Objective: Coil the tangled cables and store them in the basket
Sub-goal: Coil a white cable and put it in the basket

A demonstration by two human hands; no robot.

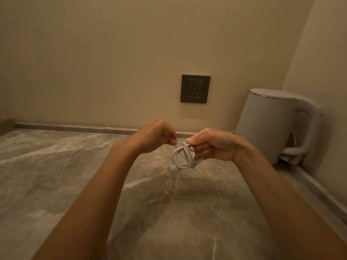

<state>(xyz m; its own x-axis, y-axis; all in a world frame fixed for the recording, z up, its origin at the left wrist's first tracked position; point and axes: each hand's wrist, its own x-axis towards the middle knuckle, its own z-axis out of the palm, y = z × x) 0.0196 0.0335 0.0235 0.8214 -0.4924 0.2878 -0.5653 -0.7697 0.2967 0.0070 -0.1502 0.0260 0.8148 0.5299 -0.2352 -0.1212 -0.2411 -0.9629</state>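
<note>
A white cable (183, 158) is wound into a small coil and held above the marble counter (75, 166). My right hand (210, 145) grips the coil at its top right, fingers curled round the loops. My left hand (154, 136) is just left of it, with fingertips pinching a thin free end of the cable. A white plug end (173, 168) hangs at the coil's lower left. No basket is clearly in view.
A white electric kettle (272, 126) stands on its base at the right, in the corner. A dark wall socket (195, 89) is on the wall behind the hands. A brown object (6, 125) pokes in at the far left edge.
</note>
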